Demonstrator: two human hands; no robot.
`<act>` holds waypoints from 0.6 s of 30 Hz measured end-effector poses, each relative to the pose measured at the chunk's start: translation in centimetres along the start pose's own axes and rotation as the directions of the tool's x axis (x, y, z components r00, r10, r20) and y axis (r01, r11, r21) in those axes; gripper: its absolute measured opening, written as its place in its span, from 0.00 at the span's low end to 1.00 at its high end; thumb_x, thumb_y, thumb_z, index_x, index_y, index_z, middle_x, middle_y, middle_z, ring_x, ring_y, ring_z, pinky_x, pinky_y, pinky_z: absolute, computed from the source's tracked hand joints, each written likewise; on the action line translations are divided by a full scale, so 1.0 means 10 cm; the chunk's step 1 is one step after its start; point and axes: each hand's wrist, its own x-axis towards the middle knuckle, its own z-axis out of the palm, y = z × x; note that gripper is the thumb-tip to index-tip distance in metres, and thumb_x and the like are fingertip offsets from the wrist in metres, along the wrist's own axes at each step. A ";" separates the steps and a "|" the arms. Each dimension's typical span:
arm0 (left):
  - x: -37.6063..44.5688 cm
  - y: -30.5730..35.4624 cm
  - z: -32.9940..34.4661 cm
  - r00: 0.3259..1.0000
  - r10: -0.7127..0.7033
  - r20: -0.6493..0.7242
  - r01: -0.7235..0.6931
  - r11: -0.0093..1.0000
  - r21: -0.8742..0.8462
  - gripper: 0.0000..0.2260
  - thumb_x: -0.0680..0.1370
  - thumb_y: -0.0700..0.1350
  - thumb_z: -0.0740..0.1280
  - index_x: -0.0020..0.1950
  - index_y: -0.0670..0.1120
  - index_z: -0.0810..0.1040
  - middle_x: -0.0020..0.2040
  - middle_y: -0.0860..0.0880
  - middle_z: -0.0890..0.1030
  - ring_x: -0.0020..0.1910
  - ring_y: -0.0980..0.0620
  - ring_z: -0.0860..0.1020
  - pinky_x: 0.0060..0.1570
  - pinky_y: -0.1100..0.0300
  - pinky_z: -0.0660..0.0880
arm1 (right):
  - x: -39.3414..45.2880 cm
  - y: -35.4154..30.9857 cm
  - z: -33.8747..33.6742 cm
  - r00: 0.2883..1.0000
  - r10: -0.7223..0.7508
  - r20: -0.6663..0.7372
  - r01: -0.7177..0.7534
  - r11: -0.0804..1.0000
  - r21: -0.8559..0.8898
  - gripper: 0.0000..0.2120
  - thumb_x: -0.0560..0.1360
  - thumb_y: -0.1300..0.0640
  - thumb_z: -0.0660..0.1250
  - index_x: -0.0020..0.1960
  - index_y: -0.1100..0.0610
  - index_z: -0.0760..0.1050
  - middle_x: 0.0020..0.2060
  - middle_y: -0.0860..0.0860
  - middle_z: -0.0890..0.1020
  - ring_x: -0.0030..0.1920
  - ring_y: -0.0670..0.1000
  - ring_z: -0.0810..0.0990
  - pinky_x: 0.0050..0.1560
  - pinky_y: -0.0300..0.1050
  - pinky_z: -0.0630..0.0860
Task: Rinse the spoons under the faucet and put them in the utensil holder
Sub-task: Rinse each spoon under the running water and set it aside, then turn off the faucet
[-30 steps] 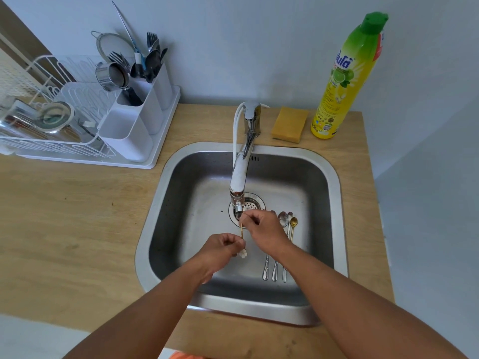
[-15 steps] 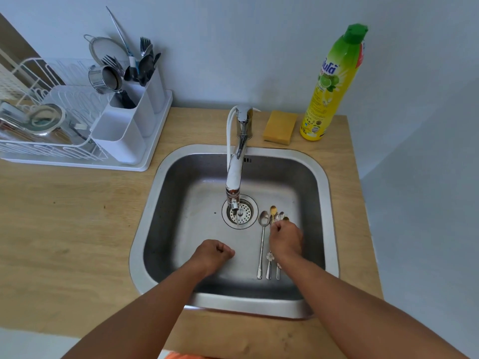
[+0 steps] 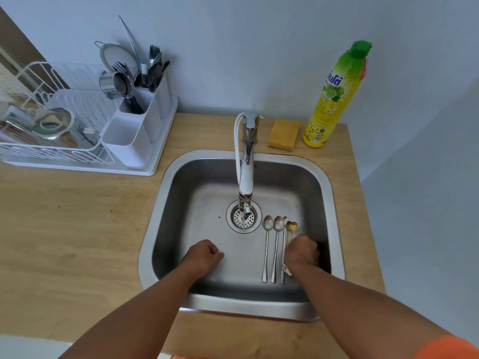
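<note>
Several long-handled spoons lie side by side on the sink (image 3: 334, 203) floor, right of the drain: two silver spoons (image 3: 267, 244), a thin one with a flower end (image 3: 284, 268), and two gold spoons (image 3: 291, 226). My right hand (image 3: 302, 252) rests on them with its fingers closed over a gold spoon's handle; the handles are hidden beneath it. My left hand (image 3: 204, 255) is a loose fist holding nothing, low in the sink to the left. The faucet (image 3: 245, 177) runs a thin stream onto the drain. The white utensil holder (image 3: 134, 136) stands at the back left.
The holder sits in a white dish rack (image 3: 64, 141) with metal bowls, and its rear compartments hold forks and spoons. A yellow sponge (image 3: 283, 134) and a green-yellow dish soap bottle (image 3: 334, 99) stand behind the sink. Wooden counter (image 3: 77, 229) surrounds the basin.
The flower-ended spoon, held under the faucet by both hands, now lies with the others. My right hand shifted right onto the gold spoons. My left hand drew back, closed and without a spoon.
</note>
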 end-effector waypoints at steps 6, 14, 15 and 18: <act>0.00 -0.05 -0.11 1.000 0.003 -0.007 -0.003 1.000 -0.012 0.08 0.79 0.54 0.71 0.45 0.50 0.80 0.45 0.52 0.82 0.47 0.50 0.80 0.44 0.60 0.71 | -0.01 0.03 0.05 1.000 0.006 0.019 -0.005 0.998 -0.064 0.08 0.80 0.66 0.66 0.59 0.63 0.80 0.54 0.61 0.84 0.54 0.62 0.84 0.49 0.52 0.83; 0.07 0.42 -0.89 0.973 0.180 -0.148 -0.185 0.982 -0.026 0.06 0.80 0.48 0.71 0.44 0.50 0.80 0.48 0.48 0.83 0.50 0.47 0.82 0.51 0.60 0.73 | -0.08 -0.01 0.09 0.999 0.036 0.002 -0.036 0.999 -0.018 0.12 0.81 0.67 0.65 0.63 0.64 0.76 0.59 0.62 0.82 0.58 0.63 0.83 0.53 0.54 0.82; 0.09 0.53 -1.02 0.956 0.224 -0.191 -0.230 0.973 -0.007 0.06 0.81 0.48 0.70 0.44 0.52 0.78 0.50 0.47 0.84 0.50 0.47 0.81 0.53 0.59 0.73 | -0.09 0.00 0.08 1.000 0.023 -0.004 -0.023 1.000 -0.015 0.12 0.81 0.67 0.65 0.64 0.63 0.75 0.59 0.62 0.81 0.58 0.63 0.83 0.53 0.54 0.82; 0.19 0.89 -1.46 0.881 0.341 -0.327 -0.333 0.939 0.084 0.02 0.81 0.45 0.67 0.51 0.51 0.79 0.54 0.47 0.83 0.51 0.48 0.79 0.54 0.57 0.72 | -0.12 0.02 0.07 0.999 -0.051 -0.020 0.050 0.999 -0.017 0.11 0.81 0.64 0.64 0.64 0.62 0.74 0.58 0.61 0.80 0.57 0.62 0.83 0.52 0.53 0.81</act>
